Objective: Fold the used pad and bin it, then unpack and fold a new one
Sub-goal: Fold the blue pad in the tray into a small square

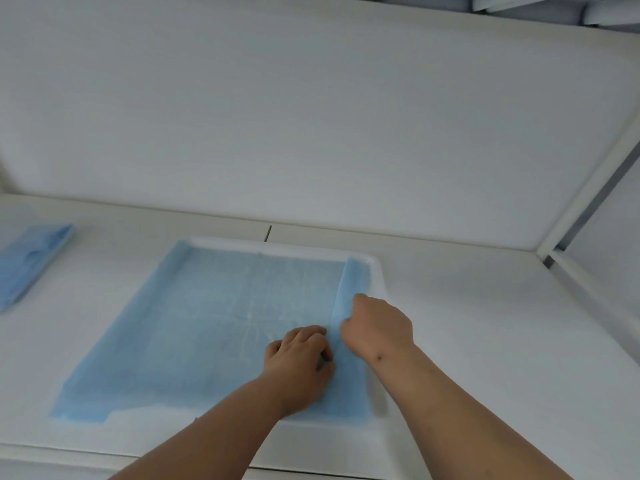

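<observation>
both hands pinch the raised right fold of the flat blue rectangular pad (207, 323) on the white desk (485, 323): left hand (299, 362) nearer, right hand (377, 327) farther.

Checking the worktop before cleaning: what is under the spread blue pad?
The blue pad lies on the white table, bare around its edges. Both hands grip its right-hand fold. Anything beneath the pad's middle is covered.

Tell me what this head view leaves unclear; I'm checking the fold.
- Right hand: its fingers curl under, hidden by its own back.
- Pad: near edge covered by the left hand and forearm.
- Blue pack: cut off by the left edge.
</observation>
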`<state>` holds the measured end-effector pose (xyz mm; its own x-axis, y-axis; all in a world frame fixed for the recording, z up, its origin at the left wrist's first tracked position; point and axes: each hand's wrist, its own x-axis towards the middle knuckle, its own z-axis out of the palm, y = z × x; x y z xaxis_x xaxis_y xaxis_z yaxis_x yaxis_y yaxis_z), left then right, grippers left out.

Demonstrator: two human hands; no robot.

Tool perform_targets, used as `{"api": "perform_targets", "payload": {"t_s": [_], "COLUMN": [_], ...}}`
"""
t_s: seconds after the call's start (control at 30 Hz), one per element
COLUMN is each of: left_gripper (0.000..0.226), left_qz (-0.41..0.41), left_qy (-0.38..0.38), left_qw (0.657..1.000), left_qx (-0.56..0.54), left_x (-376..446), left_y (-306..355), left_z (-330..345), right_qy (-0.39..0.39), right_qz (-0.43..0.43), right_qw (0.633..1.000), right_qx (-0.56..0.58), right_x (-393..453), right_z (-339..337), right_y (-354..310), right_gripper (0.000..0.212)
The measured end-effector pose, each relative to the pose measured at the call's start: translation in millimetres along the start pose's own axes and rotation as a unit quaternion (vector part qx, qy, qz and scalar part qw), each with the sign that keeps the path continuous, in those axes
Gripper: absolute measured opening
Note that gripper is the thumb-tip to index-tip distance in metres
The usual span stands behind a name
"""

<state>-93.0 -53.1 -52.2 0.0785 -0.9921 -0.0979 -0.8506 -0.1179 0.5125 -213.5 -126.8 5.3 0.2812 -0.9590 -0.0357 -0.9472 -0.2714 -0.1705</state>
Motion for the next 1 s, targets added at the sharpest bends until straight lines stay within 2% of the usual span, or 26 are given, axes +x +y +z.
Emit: {"api": "perform_targets", "payload": {"t_s": [0.07,0.13,0.23,0.37,0.5,0.6,0.7,0.83,1.0], "left_gripper": [0.016,0.018,0.016,0.020,0.034,0.042,0.044,0.043,0.043], "left_qz": [-0.025,-0.069,-0.126,-0.152,-0.147,-0.139,-0.131,-0.122,-0.101], "left_qy": [-0.015,-0.012,0.050,0.125,0.111,0.107,0.090,0.066,0.056], "left_qw": [0.999,0.989,0.960,0.949,0.956,0.969,0.977,0.984,0.989], "left_qx": [-0.037,-0.131,-0.247,-0.248,-0.230,-0.176,-0.144,-0.107,-0.091], "left_x": [4,7,8,8,8,10,12,15,17], "left_y": [4,8,6,-2,-6,-13,-17,-19,-19], "left_z": [-7,-16,-24,-31,-30,-26,-24,-26,-29], "right_qy": [0.024,0.024,-0.035,-0.111,-0.132,-0.110,-0.070,-0.053,0.002], "right_qz": [-0.035,-0.078,-0.138,-0.153,-0.107,-0.074,-0.075,-0.087,-0.064], "right_qw": [0.999,0.996,0.980,0.957,0.941,0.934,0.956,0.979,0.998], "right_qx": [0.009,0.048,0.138,0.220,0.292,0.331,0.274,0.175,0.002], "right_x": [0,0,2,2,4,5,6,6,3], "right_z": [-1,3,9,8,9,11,15,26,25], "right_y": [-10,-20,-28,-25,-21,-17,-10,-2,6], "right_gripper": [0.008,0.008,0.011,0.024,0.021,0.020,0.016,0.013,0.013]}}
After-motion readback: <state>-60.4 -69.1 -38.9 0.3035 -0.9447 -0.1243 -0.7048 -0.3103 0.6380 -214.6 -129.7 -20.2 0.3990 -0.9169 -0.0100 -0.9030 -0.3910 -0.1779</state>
